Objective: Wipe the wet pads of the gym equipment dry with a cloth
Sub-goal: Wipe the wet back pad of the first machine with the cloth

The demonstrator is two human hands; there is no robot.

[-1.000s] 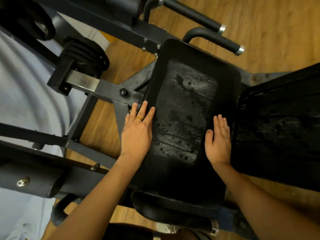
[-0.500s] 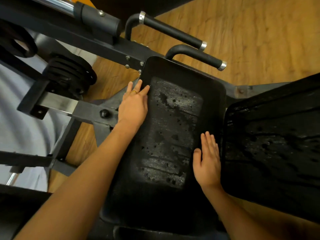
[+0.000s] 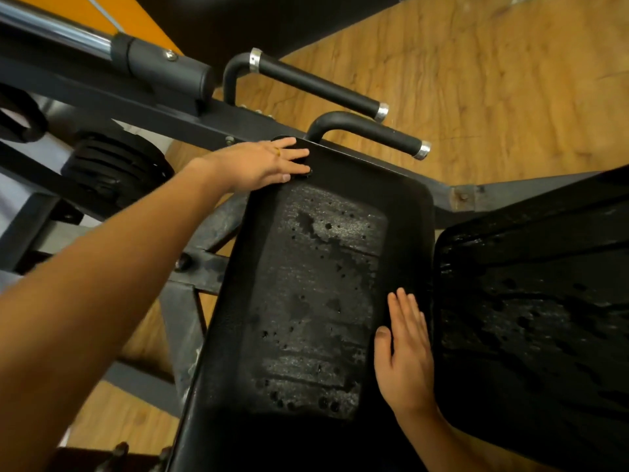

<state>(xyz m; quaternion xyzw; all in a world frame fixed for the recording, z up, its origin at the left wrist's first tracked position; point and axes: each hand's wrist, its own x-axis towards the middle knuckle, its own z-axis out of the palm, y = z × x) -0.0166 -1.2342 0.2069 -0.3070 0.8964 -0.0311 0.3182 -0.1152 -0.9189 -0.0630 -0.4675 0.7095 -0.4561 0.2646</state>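
Drops of water (image 3: 328, 226) and a dull grey sheen cover the long black rectangular pad (image 3: 316, 301), which lies between the two hands and runs away from the person. The left hand (image 3: 258, 163) rests flat on the far left corner of this pad, its fingers straight and close together, holding nothing. The right hand (image 3: 405, 356) lies flat on the near right border of the same pad, fingers straight and together, thumb a little apart, also holding nothing. Just to the right of the right hand there is a second black pad (image 3: 531, 318), and it is wet too, with dark streaks. No cloth is visible in either hand or anywhere in the view.

I judge that the wiping is not yet begun: both pads look fully wet and the hands only touch the first one. The next move calls for taking a cloth into one hand, then drawing it in long strokes over the wet middle while the other hand steadies the pad.

Beyond the left hand stand two bent black foam-covered handles (image 3: 371, 134) with chrome ends. To the left of the left arm sit black round weight plates (image 3: 115, 165) beside the grey steel frame (image 3: 190, 274). Under all is a brown wooden floor (image 3: 493, 80).
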